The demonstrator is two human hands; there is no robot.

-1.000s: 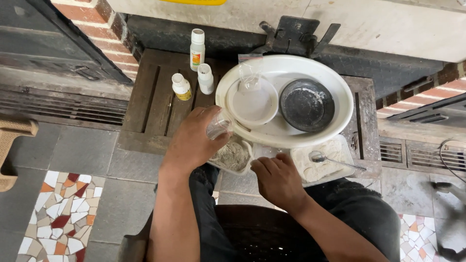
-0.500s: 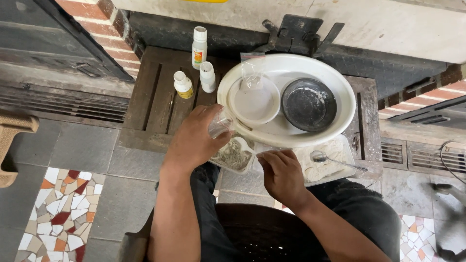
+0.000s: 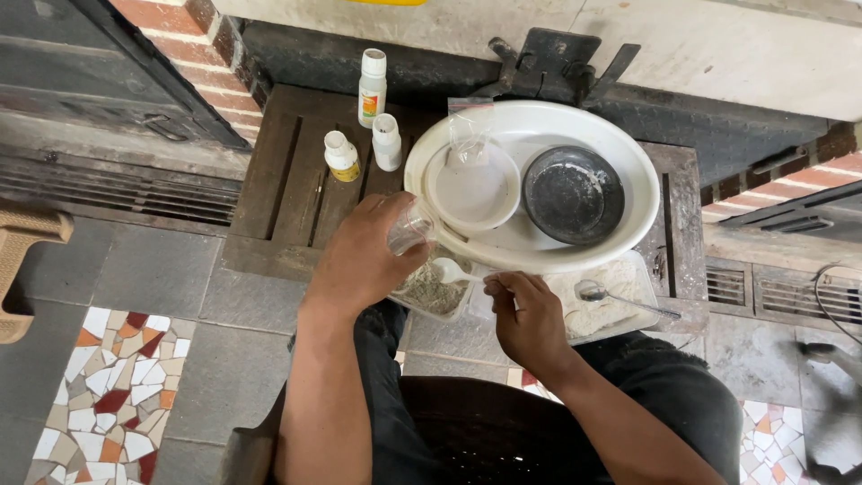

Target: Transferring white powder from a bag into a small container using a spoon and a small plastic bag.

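Left hand (image 3: 364, 260) wraps a small clear cup (image 3: 411, 229), tilted, fingers closed around it, at the near-left rim of the white oval basin (image 3: 628, 153). Right hand (image 3: 530, 314) pinches the handle of a white plastic spoon (image 3: 446, 268); its bowl sits just below the cup, over a clear tray (image 3: 431, 295) of grey powder. A second tray (image 3: 603, 310) to the right holds white powder and one metal spoon (image 3: 620, 298). In the basin: one white bowl (image 3: 473, 186), one dark round dish (image 3: 573, 193), one clear bag (image 3: 469, 126). Three white bottles (image 3: 372, 86) stand far left on slatted dark wood.
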